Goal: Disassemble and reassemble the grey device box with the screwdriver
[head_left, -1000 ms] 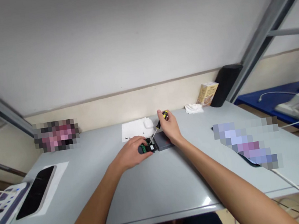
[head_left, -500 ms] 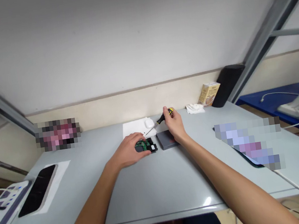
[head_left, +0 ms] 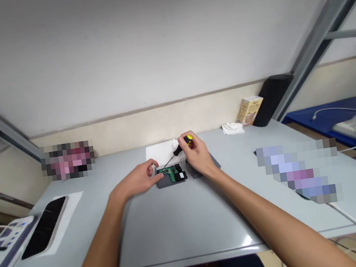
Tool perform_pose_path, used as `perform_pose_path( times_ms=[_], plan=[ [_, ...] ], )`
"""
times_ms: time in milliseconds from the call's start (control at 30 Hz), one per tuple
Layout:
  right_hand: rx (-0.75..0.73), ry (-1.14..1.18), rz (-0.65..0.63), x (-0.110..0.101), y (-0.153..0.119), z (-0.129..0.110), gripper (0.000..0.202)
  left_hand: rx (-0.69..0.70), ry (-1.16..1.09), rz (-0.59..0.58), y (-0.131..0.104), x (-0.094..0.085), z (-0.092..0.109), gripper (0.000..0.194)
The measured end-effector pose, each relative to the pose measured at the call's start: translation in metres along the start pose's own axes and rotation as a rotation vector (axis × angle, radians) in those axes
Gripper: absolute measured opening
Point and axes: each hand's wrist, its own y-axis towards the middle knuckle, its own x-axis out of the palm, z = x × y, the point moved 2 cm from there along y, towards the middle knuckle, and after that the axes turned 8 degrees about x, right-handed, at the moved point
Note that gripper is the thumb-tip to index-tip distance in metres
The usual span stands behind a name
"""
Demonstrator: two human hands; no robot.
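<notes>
A green circuit board (head_left: 172,173) lies in a dark grey tray-like casing (head_left: 168,181) on the grey table. My left hand (head_left: 142,176) is at the casing's left end, thumb and fingertips curled around its corner. In my right hand (head_left: 195,152) is a black and yellow screwdriver (head_left: 178,150), slanting down to the left, its tip at the board's upper left part. Partly hidden under my right hand is a dark grey box-like cover (head_left: 214,162). Behind the board lies a white sheet (head_left: 156,152), with a white object mostly covered by the screwdriver and hand.
Crumpled tissue (head_left: 233,128), a yellow carton (head_left: 249,110) and a black cylinder (head_left: 272,99) stand along the back right. A phone (head_left: 45,227) and power strip (head_left: 10,247) lie at the left. A blurred-out item with a white cable (head_left: 352,221) is at the right.
My left hand has slid left, uncovering more of the board and casing. My right hand has moved left with the screwdriver, whose tip is now at the board's upper left.
</notes>
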Motion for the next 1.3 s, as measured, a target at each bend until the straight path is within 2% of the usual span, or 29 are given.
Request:
perform_pose_path(
  times_ms=[67, 167, 433, 533, 667, 767, 900, 1033, 1133, 1200, 1300],
  plan=[
    [0.01, -0.005, -0.022, 0.003, -0.002, -0.001, 0.033, -0.024, -0.051, -0.044, 0.0, 0.0, 0.002, 0.036],
    [0.021, -0.015, -0.044, 0.006, -0.004, 0.0, 0.033, -0.019, -0.102, -0.045, 0.001, 0.002, 0.004, 0.028],
    [0.028, -0.012, -0.062, 0.01, -0.007, 0.004, 0.034, 0.027, -0.096, 0.01, 0.006, 0.005, -0.003, 0.029],
    [-0.003, 0.009, 0.014, 0.005, -0.004, 0.002, 0.033, 0.04, -0.127, 0.007, 0.007, 0.008, -0.003, 0.031],
    [-0.115, 0.045, 0.194, -0.008, 0.004, -0.002, 0.029, 0.04, -0.143, 0.009, 0.008, 0.015, 0.0, 0.031],
    [-0.192, 0.074, 0.237, -0.015, 0.006, -0.006, 0.026, 0.038, -0.108, 0.041, 0.009, 0.019, -0.001, 0.035],
    [-0.336, -0.059, 0.145, -0.012, -0.001, -0.015, 0.017, 0.017, -0.078, 0.066, 0.01, 0.023, -0.005, 0.034],
    [-0.528, -0.271, -0.077, -0.003, -0.009, -0.022, 0.013, 0.004, -0.068, 0.064, 0.01, 0.021, -0.004, 0.026],
    [-0.548, -0.34, -0.155, -0.002, -0.008, -0.022, 0.013, -0.011, -0.092, 0.055, 0.009, 0.018, 0.0, 0.022],
    [-0.537, -0.33, -0.081, -0.007, -0.005, -0.022, 0.014, -0.015, -0.092, 0.056, 0.008, 0.016, 0.002, 0.019],
    [-0.462, -0.3, 0.115, -0.018, 0.002, -0.024, 0.022, -0.01, -0.067, 0.085, 0.009, 0.017, 0.005, 0.017]
  ],
)
